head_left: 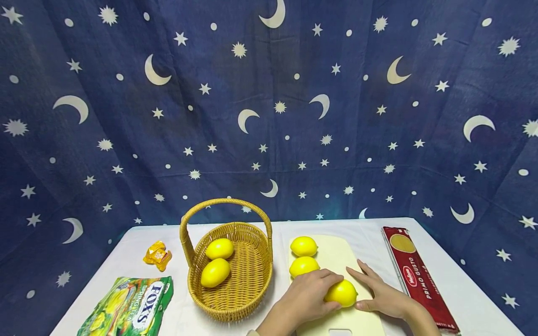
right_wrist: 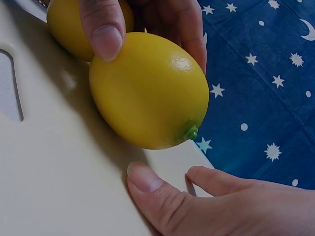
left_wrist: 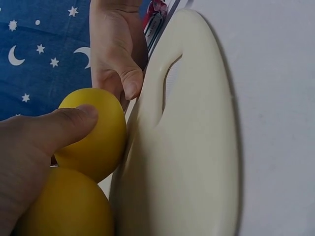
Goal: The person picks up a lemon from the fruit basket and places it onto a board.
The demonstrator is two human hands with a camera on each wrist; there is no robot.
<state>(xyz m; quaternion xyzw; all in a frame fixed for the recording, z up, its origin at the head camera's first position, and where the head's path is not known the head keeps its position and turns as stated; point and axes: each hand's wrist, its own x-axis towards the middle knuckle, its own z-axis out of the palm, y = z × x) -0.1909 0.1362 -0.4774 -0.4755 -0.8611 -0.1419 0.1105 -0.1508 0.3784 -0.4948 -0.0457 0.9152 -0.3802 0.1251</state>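
My left hand (head_left: pixel 307 295) grips a yellow lemon (head_left: pixel 342 294) low over the cream cutting board (head_left: pixel 334 322), thumb on one side and fingers over the other. In the right wrist view the same lemon (right_wrist: pixel 150 91) shows its green stem tip. Beside the board's right edge is my right hand (head_left: pixel 385 297), fingers spread and holding nothing, its thumb close to the lemon. Two more lemons lie on the board, a far one (head_left: pixel 304 246) and a nearer one (head_left: pixel 302 266) partly hidden behind the left hand.
Left of the board stands a wicker basket (head_left: pixel 262 291) with a tall handle and two lemons (head_left: pixel 215 272) inside. Farther left lie a green Fox's candy bag (head_left: pixel 126 305) and a small orange wrapped item (head_left: pixel 157 255). A red spaghetti pack (head_left: pixel 420 280) lies at the right.
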